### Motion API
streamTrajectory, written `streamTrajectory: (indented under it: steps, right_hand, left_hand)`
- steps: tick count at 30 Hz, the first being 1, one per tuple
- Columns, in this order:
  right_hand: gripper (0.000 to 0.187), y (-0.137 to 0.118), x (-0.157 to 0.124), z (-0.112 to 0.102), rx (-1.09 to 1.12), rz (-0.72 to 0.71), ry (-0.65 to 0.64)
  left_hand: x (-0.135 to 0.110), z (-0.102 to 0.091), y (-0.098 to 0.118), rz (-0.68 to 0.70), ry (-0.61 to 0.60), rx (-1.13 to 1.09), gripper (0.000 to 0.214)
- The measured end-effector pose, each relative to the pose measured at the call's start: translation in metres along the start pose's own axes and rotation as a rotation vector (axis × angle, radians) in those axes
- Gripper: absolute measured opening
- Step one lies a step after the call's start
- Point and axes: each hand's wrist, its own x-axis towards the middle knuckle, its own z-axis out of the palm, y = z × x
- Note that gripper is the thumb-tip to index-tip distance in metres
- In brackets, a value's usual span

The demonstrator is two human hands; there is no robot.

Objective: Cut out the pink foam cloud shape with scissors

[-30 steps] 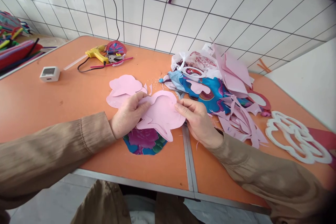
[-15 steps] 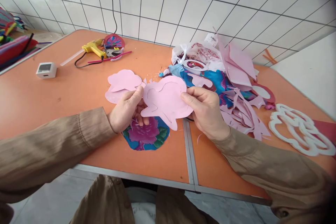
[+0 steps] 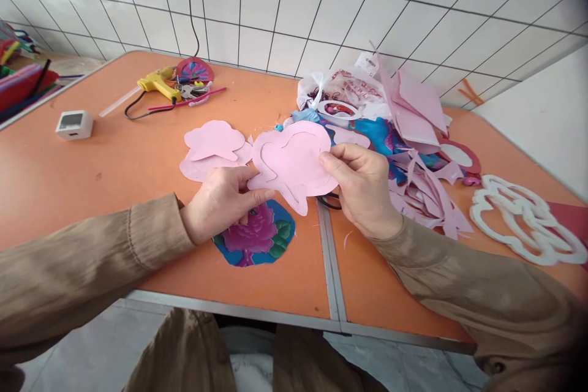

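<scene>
A pink paper cutout point(image 3: 294, 159) with a wavy outline and a pointed tail is held up above the table between both hands. A curved cut or drawn line runs inside its edge. My right hand point(image 3: 361, 187) pinches its right side between thumb and fingers. At its lower left edge, my left hand point(image 3: 225, 199) grips it, the thumb in front and the fingers partly hidden. Below lies a round piece of blue floral fabric point(image 3: 255, 236), partly covered by the left hand. More pink cutouts point(image 3: 214, 144) lie on the table behind the left hand.
A yellow glue gun point(image 3: 158, 84) and pliers point(image 3: 189, 92) lie at the back left, near a small white box point(image 3: 74, 125). To the right are pink paper scraps point(image 3: 425, 196), a plastic bag point(image 3: 353, 89) and white cloud-shaped frames point(image 3: 523, 220). A metal seam point(image 3: 328, 257) divides the orange table.
My left hand has turned over and shifted its hold to the cutout's lower left edge, thumb now lower. The cutout has tilted and risen slightly. The view has shifted a little.
</scene>
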Motion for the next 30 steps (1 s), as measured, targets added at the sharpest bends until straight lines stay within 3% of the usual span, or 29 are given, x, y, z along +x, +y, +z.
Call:
streamTrajectory:
  steps: [4, 7, 15, 23, 30]
  right_hand:
    - [0.019, -0.0005, -0.0005, 0.0006, 0.033, 0.049, -0.003]
    - [0.017, -0.0006, -0.0004, 0.0012, 0.073, 0.096, -0.014]
    - [0.019, -0.0015, -0.0006, 0.0021, 0.090, 0.121, -0.024]
    - [0.019, -0.0026, -0.0009, 0.0015, 0.107, 0.137, -0.051]
    - [0.035, -0.0011, 0.0001, 0.0004, 0.101, 0.112, -0.108]
  left_hand:
    - [-0.0003, 0.0002, -0.0010, 0.179, 0.098, 0.151, 0.037]
    - [-0.0007, 0.0004, -0.0013, 0.230, 0.126, 0.198, 0.035]
    - [0.0012, -0.0005, -0.0002, 0.107, 0.019, 0.067, 0.028]
    - [-0.0017, 0.0003, -0.0003, 0.055, 0.008, 0.004, 0.036]
    - [-0.0004, 0.0000, 0.0021, 0.018, 0.010, -0.036, 0.035]
